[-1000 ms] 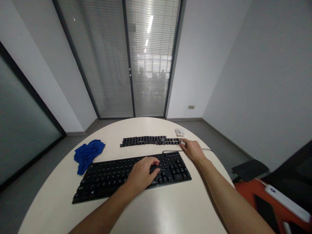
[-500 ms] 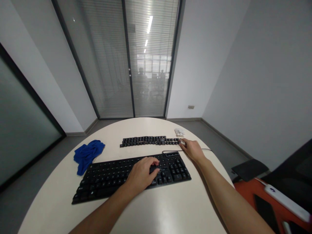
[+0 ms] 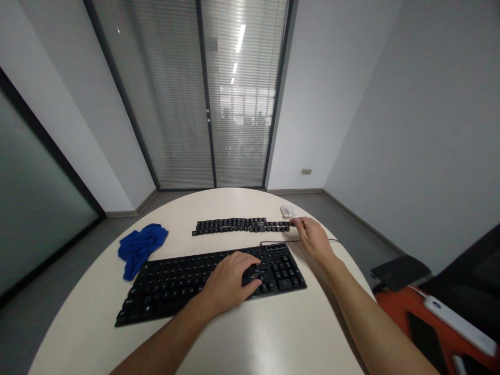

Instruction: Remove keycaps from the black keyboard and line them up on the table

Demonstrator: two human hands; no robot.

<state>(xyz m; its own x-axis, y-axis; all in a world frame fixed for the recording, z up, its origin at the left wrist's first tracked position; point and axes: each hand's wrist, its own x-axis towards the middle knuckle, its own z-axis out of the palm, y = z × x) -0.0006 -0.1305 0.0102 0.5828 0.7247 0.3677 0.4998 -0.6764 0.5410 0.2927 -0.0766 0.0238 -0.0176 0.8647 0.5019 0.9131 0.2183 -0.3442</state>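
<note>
A black keyboard [image 3: 183,284] lies at a slant across the white table. My left hand [image 3: 232,281] rests over its right half, thumb and fingers apart around the keys beside the number pad, with nothing I can make out between them. Beyond the keyboard, loose black keycaps [image 3: 230,225] stand in rows. At the right end of these rows is my right hand [image 3: 312,237], its fingertips pinched together at a small dark keycap [image 3: 292,224]. The fingers partly hide that keycap.
A crumpled blue cloth [image 3: 142,247] lies left of the keyboard. A crumpled white tissue [image 3: 288,211] sits just past my right hand. The keyboard's cable [image 3: 330,239] runs off the right table edge, where an orange chair seat [image 3: 394,312] holds a white power strip [image 3: 461,325].
My right hand has shifted slightly right, at the end of the keycap row. The gap between my left thumb and fingers is wider and has moved a little right.
</note>
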